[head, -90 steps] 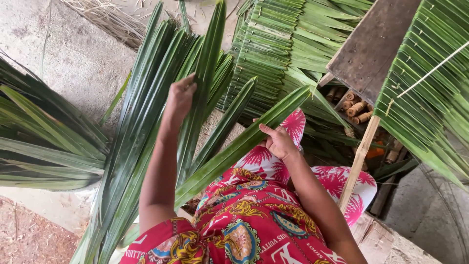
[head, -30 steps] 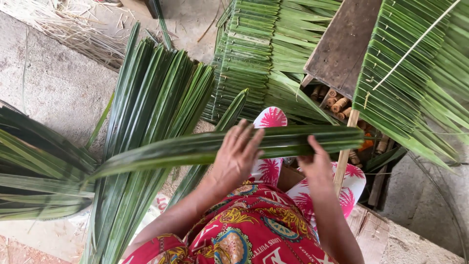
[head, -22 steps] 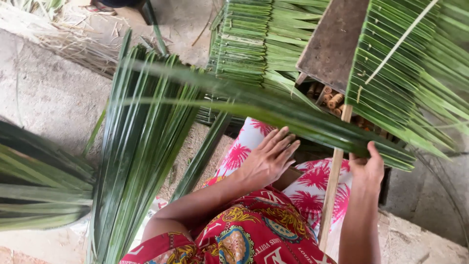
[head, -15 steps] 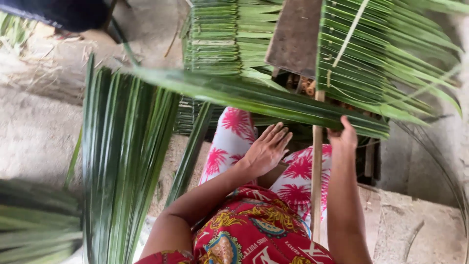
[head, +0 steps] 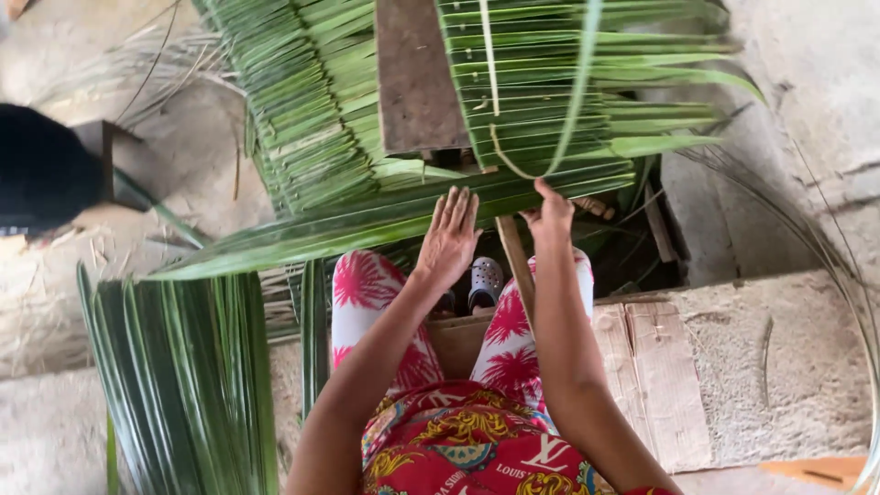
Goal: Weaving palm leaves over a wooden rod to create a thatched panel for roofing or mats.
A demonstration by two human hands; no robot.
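**Leaflets laid flat across the work**

Nearest, the person's lap in red patterned cloth (head: 477, 440) sits just behind the long green palm leaflets (head: 367, 220), which lie crosswise like a bar in front of the knees. Evidently they are held level so they meet the panel squarely. The left hand (head: 449, 240) rests on top of the leaflets, fingers straight and slightly spread, pressing them flat rather than gripping. The right hand (head: 552, 218) meets the same leaflets further along, fingers drawn together as if pinching their edge; the exact hold cannot be made out. A thin wooden stick (head: 515, 261) runs under the leaflets between the hands. To the left of the leaflets stands a loose bundle of fronds (head: 183, 385). Beyond the leaflets hangs the part-woven thatch panel (head: 550, 101), with a grey board (head: 417, 78) beside it.
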